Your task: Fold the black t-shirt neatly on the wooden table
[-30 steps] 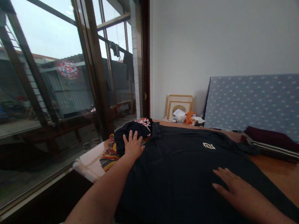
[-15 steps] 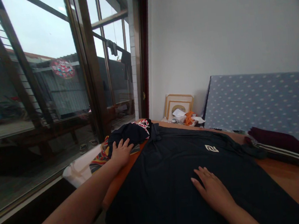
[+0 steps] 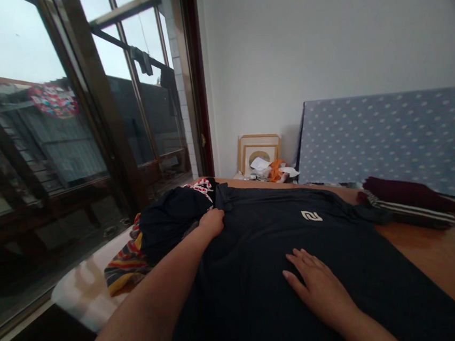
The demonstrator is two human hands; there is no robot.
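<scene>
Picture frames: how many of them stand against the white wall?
2. A larger pale wooden picture frame leans on the wall behind; a smaller frame stands before it, partly covered by white paper. Others may be hidden.

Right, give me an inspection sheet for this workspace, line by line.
Surface: wooden table, bare at the right.
Job's things: dark T-shirt spread flat, pale logo facing up.
Clutter: heap of dark and striped clothes at the shirt's left; folded maroon and striped garments at the right; picture frame and crumpled papers at the far wall.
Hands: left hand closed on the shirt's left shoulder edge; right hand flat on the shirt's front, fingers spread.
Cables: nothing seen.
Surroundings: large window at the left, white wall, blue dotted panel leaning against it.
</scene>
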